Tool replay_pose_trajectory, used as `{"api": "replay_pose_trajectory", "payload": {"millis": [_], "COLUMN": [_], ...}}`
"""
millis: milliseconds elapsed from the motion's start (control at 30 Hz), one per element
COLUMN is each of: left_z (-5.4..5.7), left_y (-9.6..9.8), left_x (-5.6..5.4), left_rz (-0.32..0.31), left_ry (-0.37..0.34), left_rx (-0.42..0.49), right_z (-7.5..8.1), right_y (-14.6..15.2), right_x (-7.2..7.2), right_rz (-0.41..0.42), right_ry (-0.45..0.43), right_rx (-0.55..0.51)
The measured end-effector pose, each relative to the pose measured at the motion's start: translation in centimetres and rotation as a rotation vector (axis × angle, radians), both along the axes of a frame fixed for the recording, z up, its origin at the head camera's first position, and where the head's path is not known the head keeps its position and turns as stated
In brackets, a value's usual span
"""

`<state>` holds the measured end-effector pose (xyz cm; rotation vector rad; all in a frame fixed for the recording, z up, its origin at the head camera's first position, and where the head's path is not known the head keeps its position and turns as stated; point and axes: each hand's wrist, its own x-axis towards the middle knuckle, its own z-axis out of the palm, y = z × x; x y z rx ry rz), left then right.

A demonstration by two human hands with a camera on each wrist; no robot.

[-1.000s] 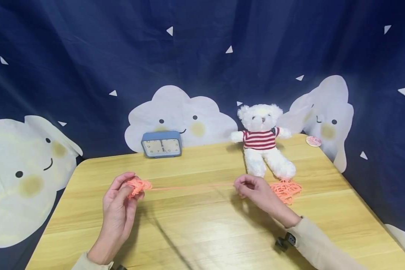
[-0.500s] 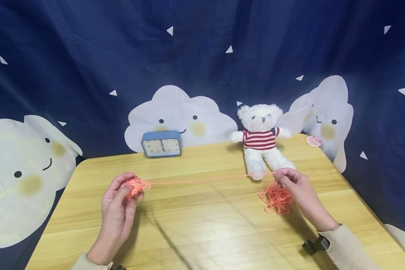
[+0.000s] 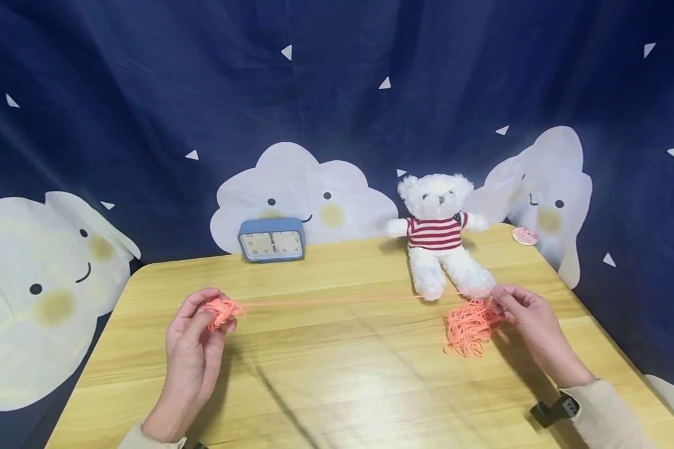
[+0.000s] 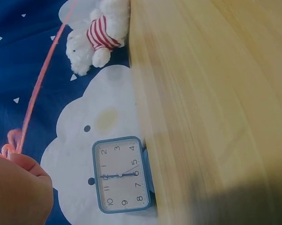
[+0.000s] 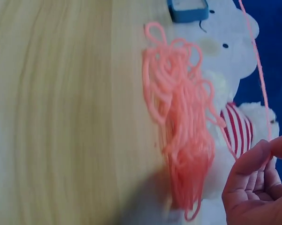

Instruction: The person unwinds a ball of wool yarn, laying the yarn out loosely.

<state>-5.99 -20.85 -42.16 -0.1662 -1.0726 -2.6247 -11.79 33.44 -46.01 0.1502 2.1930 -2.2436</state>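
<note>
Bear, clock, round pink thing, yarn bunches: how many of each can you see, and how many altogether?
Bear: 1
Clock: 1
Round pink thing: 1
Yarn bunches: 2, one in the left hand, one by the right hand
Total: 5

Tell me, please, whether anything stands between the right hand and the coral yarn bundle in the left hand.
Nothing visible does: a straight coral yarn strand runs between left hand and right hand, overlapping the white plush bear's feet in the head view; contact is unclear.
</note>
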Motion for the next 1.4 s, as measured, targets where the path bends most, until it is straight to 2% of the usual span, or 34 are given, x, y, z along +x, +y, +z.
{"api": "replay_pose_trajectory", "payload": {"millis": [67, 167, 267, 367, 500, 600, 700, 867, 1000, 1133, 1400], "left_z": [0.0, 0.0, 0.0, 0.1, 0.2, 0.2, 0.1, 0.1, 0.2, 0.2, 0.1], "left_y": [0.0, 0.0, 0.0, 0.0, -0.1, -0.1, 0.0, 0.1, 0.2, 0.3, 0.5], "left_x": [0.0, 0.1, 0.1, 0.1, 0.1, 0.1, 0.1, 0.1, 0.1, 0.0, -0.2], "left_rz": [0.002, 0.001, -0.006, -0.014, -0.028, -0.042, -0.054, -0.061, -0.054, -0.046, -0.05], "left_ry": [0.004, 0.017, 0.031, 0.039, 0.051, 0.066, 0.078, 0.086, 0.078, 0.062, 0.038], "left_rx": [-0.007, -0.007, 0.004, 0.017, 0.042, 0.065, 0.083, 0.089, 0.081, 0.071, 0.064], "right_z": [-0.3, -0.8, -1.2, -1.6, -1.7, -1.5, -1.2, -0.3, 0.9, 1.6, 1.2], "right_y": [0.8, 1.9, 3.0, 3.9, 4.4, 4.1, 3.5, 1.7, -0.4, -3.2, -8.7], "right_x": [-0.1, -0.3, -0.5, -0.7, -1.0, -1.1, -0.9, -0.3, 0.0, 0.1, -0.2], "right_rz": [0.005, -0.007, -0.005, 0.041, 0.122, 0.144, 0.125, 0.018, -0.031, 0.031, 0.255], "right_ry": [-0.002, -0.018, -0.058, -0.103, -0.132, -0.131, -0.118, -0.057, -0.013, 0.003, 0.003], "right_rx": [0.009, 0.079, 0.239, 0.424, 0.559, 0.552, 0.518, 0.456, 0.326, 0.252, 0.259]}}
